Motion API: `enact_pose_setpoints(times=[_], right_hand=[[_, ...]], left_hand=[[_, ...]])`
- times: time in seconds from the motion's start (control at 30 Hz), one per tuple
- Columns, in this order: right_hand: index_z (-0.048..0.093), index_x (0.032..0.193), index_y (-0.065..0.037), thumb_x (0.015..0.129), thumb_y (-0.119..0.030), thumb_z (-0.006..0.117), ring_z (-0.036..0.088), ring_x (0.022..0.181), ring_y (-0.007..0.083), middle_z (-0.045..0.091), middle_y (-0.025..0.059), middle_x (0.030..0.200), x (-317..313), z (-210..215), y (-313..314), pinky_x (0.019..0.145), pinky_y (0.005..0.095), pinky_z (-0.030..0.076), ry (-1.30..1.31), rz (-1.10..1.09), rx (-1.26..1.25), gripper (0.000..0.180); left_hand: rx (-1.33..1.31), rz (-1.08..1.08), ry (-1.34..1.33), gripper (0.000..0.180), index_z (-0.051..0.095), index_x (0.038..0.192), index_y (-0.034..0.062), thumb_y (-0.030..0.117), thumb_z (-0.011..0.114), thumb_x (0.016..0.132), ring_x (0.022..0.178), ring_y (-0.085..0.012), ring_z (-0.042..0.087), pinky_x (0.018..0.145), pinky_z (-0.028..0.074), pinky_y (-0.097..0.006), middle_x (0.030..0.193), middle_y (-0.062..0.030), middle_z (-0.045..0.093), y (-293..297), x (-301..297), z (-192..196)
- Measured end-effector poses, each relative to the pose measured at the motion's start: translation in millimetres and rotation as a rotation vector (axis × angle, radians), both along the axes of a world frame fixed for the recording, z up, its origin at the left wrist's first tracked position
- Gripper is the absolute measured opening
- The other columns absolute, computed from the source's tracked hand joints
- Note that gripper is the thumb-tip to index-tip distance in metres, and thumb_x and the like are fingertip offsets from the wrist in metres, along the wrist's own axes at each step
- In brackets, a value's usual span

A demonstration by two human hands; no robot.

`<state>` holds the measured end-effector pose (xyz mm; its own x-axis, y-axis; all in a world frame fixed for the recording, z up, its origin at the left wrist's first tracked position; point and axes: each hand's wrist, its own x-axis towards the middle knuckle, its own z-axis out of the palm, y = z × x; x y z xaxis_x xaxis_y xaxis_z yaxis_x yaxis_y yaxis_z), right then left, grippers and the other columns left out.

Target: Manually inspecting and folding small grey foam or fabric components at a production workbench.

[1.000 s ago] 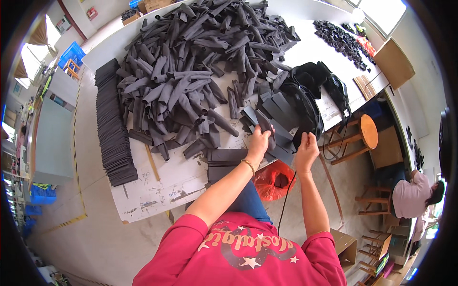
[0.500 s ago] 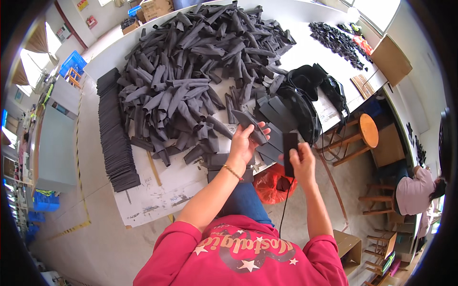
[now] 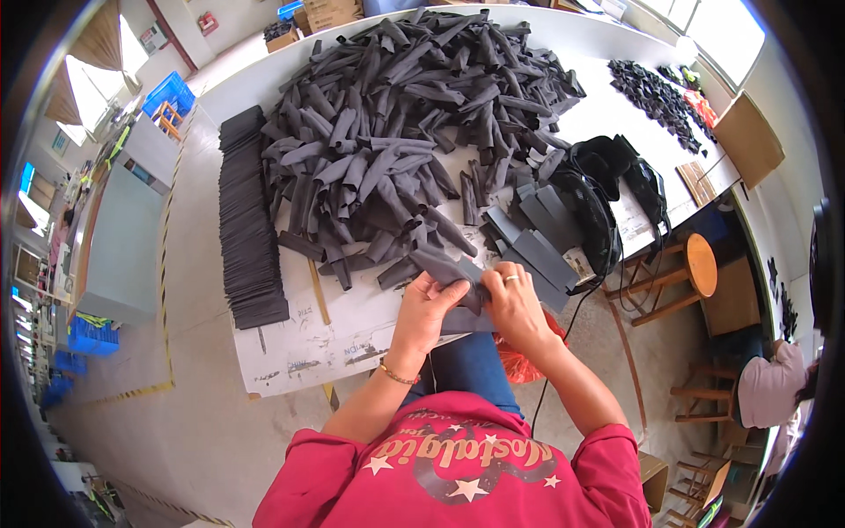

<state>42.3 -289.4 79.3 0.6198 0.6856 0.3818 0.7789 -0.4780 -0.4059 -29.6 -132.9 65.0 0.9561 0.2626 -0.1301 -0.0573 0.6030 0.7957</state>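
Neat row of flat dark sheets (image 3: 248,231) along left side of white bench (image 3: 290,348). Beside it, big heap of rolled dark foam pieces (image 3: 400,132) covers bench middle. Left hand (image 3: 429,306) at near bench edge, fingers closed on dark foam piece (image 3: 451,268). Right hand (image 3: 513,303) touching left, clamped on same piece, ring on one finger. Further right: flat grey strips (image 3: 537,242), black bag (image 3: 616,180), wooden stool (image 3: 695,264) off bench.

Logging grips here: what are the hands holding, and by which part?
Both hands, left and right, hold one dark grey fabric piece by its near end.
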Motion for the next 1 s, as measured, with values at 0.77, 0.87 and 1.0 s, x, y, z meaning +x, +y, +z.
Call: enact_pose_setpoints(times=[0.77, 0.87, 1.0], right_hand=[[0.049, 0.114, -0.001, 0.08, -0.009, 0.072, 0.053, 0.094, 0.0353, 0.055, 0.0156, 0.099, -28, 12, 11, 0.081, 0.042, 0.043, 0.239, 0.065, 0.172, 0.042], [0.053, 0.123, -0.003, 0.077, -0.007, 0.073, 0.053, 0.097, 0.0336, 0.057, 0.0136, 0.108, -24, 14, 10, 0.086, 0.0403, 0.043, 0.193, 0.091, 0.18, 0.051], [0.065, 0.114, -0.007, 0.076, -0.006, 0.072, 0.054, 0.095, 0.0295, 0.058, 0.0076, 0.105, -27, 17, 16, 0.082, 0.0392, 0.041, 0.099, 0.127, 0.19, 0.038]], left_hand=[[-0.3, 0.171, -0.022, 0.017, 0.054, 0.107, 0.0048, 0.013, 0.061, 0.093, 0.099, -0.0343, 0.067, 0.082, 0.059, -0.042, 0.107, -0.0204, 0.065, 70, -14, -11], [-0.308, 0.178, -0.007, 0.019, 0.055, 0.108, 0.0057, 0.012, 0.063, 0.092, 0.099, -0.0342, 0.067, 0.083, 0.059, -0.04, 0.107, -0.0202, 0.065, 72, -16, -13], [-0.305, 0.17, -0.017, 0.02, 0.055, 0.108, 0.006, 0.012, 0.064, 0.092, 0.1, -0.0343, 0.067, 0.084, 0.059, -0.04, 0.107, -0.0203, 0.066, 70, -17, -14]])
